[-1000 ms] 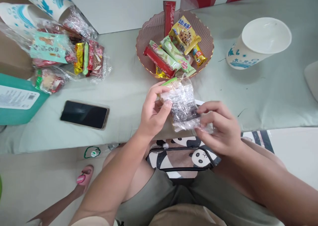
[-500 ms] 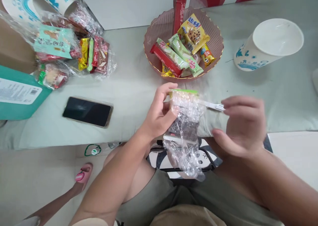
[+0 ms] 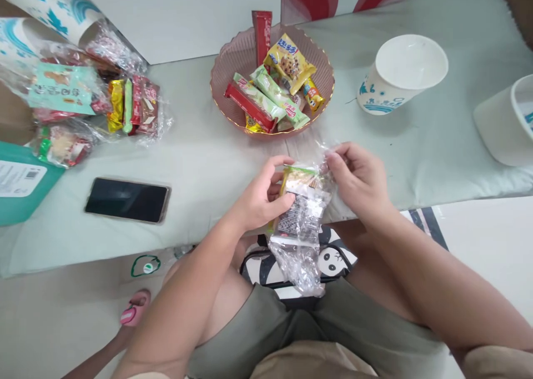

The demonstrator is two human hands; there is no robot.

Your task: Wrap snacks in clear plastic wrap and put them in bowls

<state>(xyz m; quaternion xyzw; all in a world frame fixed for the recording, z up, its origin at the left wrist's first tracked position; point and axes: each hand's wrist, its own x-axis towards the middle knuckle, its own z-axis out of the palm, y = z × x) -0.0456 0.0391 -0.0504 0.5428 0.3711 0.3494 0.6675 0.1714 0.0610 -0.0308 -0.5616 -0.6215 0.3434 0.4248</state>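
Observation:
My left hand (image 3: 263,197) is closed around a clear plastic bag (image 3: 297,268) of packaged snacks, thumb on the front and fingers behind. Inside it show a dark snack packet (image 3: 296,220) with small white print and a yellow-green packet (image 3: 302,176) near the top. My right hand (image 3: 358,178) pinches the crinkled clear film at the bag's upper right corner between thumb and fingers. The bag's loose lower end hangs over my lap. Just beyond my hands stands a pink ribbed bowl (image 3: 225,118) with a gold rim, holding several wrapped snacks.
A phone (image 3: 127,200) lies at the left. Behind it are a bag of mixed snacks (image 3: 141,106), a teal box (image 3: 25,195) and tipped paper cups (image 3: 62,12). One paper cup (image 3: 402,70) and another cup (image 3: 499,129) stand at the right. Another person's slippered foot (image 3: 135,307) is below.
My right hand has moved inward to the bag's corner and now pinches the film. The white strip at its fingertips is out of sight. The view has shifted to the right.

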